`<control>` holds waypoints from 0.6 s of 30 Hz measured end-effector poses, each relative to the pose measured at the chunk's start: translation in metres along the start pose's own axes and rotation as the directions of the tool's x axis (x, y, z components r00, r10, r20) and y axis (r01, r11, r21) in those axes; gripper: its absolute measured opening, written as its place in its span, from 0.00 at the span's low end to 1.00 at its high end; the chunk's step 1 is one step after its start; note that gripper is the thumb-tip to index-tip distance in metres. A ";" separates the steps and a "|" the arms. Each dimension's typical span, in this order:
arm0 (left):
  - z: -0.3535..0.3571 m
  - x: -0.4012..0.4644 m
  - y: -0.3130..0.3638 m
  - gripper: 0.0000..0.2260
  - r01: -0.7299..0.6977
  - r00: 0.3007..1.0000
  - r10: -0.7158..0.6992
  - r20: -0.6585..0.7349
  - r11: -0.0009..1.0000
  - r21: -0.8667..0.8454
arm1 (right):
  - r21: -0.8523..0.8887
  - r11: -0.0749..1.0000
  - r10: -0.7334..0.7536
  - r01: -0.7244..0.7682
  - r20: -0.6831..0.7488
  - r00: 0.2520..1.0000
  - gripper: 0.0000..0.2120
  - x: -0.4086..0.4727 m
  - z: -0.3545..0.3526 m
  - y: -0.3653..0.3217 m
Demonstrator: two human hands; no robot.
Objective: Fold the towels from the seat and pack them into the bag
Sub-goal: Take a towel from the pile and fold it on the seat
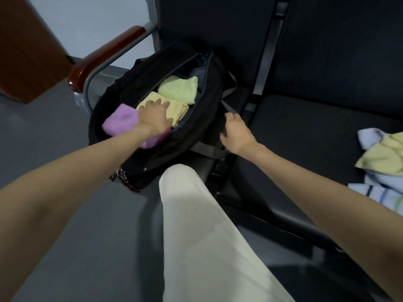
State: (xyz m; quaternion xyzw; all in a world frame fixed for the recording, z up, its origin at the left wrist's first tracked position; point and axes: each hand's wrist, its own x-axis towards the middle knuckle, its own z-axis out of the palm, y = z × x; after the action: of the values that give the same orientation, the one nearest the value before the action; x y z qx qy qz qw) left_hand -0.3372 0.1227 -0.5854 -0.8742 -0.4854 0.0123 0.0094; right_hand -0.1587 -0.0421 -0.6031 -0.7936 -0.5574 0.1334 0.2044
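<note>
The black bag (152, 136) sat open on the seat (316, 131), beside the red armrest (104, 55). Inside lay a green towel (181, 88) at the far end, a yellow towel (174, 110) in the middle and a purple towel (124, 123) nearest. The left hand (154, 116) pressed flat, fingers spread, on the yellow and purple ones. The right hand (235, 131) gripped a grey strap (209, 148) at the bag's right edge. Right of the bag, loose towels (381, 160) were cut off by the frame. A white trouser leg (196, 236) hid the bag's near corner.

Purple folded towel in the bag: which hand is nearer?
Left. The left hand lies right beside the purple folded towel in the black bag; the right hand is outside, at the bag's edge.
</note>
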 end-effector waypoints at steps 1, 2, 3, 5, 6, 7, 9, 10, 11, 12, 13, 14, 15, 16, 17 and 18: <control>-0.002 -0.003 0.022 0.24 -0.036 0.999 0.036 0.013 0.999 0.002 | -0.010 0.999 0.037 -0.037 -0.011 0.999 0.23 -0.013 -0.011 0.019; -0.003 -0.006 0.046 0.24 -0.074 0.997 0.074 0.023 0.997 0.003 | -0.019 0.997 0.075 -0.076 -0.022 0.997 0.23 -0.025 -0.022 0.038; -0.004 -0.008 0.070 0.25 -0.110 0.993 0.110 0.035 0.994 0.002 | -0.027 0.993 0.115 -0.116 -0.034 0.993 0.23 -0.038 -0.033 0.057; -0.005 -0.012 0.119 0.26 -0.170 0.983 0.171 0.070 0.985 -0.017 | -0.044 0.981 0.188 -0.191 -0.056 0.981 0.22 -0.065 -0.055 0.093; -0.005 -0.015 0.143 0.27 -0.203 0.975 0.205 0.089 0.979 -0.033 | -0.053 0.973 0.221 -0.225 -0.065 0.973 0.23 -0.079 -0.065 0.111; -0.005 -0.018 0.168 0.27 -0.240 0.964 0.244 0.106 0.969 -0.049 | -0.061 0.965 0.252 -0.257 -0.075 0.965 0.23 -0.093 -0.076 0.130; -0.003 -0.026 0.217 0.27 -0.318 0.936 0.325 0.137 0.945 -0.071 | -0.078 0.947 0.303 -0.312 -0.110 0.947 0.22 -0.122 -0.093 0.169; 0.000 -0.030 0.241 0.28 -0.355 0.920 0.363 0.150 0.932 -0.077 | -0.085 0.937 0.328 -0.340 -0.130 0.936 0.21 -0.138 -0.101 0.188; 0.002 -0.036 0.263 0.28 -0.393 0.901 0.401 0.162 0.916 -0.083 | -0.084 0.924 0.359 -0.373 -0.144 0.922 0.20 -0.154 -0.108 0.207; 0.004 -0.041 0.285 0.28 -0.431 0.881 0.440 0.175 0.898 -0.093 | -0.080 0.909 0.395 -0.409 -0.152 0.906 0.19 -0.170 -0.116 0.225; 0.007 -0.047 0.306 0.28 -0.469 0.858 0.480 0.183 0.877 -0.105 | -0.079 0.894 0.425 -0.440 -0.158 0.891 0.19 -0.186 -0.122 0.242; 0.009 -0.053 0.325 0.28 -0.508 0.833 0.521 0.186 0.854 -0.117 | -0.085 0.882 0.446 -0.464 -0.168 0.879 0.20 -0.201 -0.128 0.259; 0.010 -0.058 0.345 0.29 -0.546 0.807 0.560 0.188 0.828 -0.124 | -0.092 0.869 0.465 -0.486 -0.181 0.867 0.20 -0.215 -0.134 0.275; 0.012 -0.063 0.363 0.29 -0.582 0.780 0.596 0.191 0.803 -0.129 | -0.090 0.856 0.486 -0.509 -0.197 0.852 0.20 -0.228 -0.139 0.290; 0.012 -0.068 0.381 0.29 -0.613 0.755 0.627 0.194 0.779 -0.133 | -0.083 0.843 0.506 -0.531 -0.213 0.836 0.20 -0.239 -0.143 0.303; 0.012 -0.073 0.399 0.29 -0.640 0.731 0.654 0.194 0.756 -0.137 | -0.075 0.832 0.523 -0.550 -0.228 0.822 0.20 -0.249 -0.147 0.315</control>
State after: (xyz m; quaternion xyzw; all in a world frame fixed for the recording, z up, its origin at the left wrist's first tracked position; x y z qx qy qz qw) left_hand -0.0376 -0.1497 -0.6080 -0.9806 -0.1485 0.1010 -0.0785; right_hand 0.0818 -0.3947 -0.6271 -0.9397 -0.2959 0.0673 0.1576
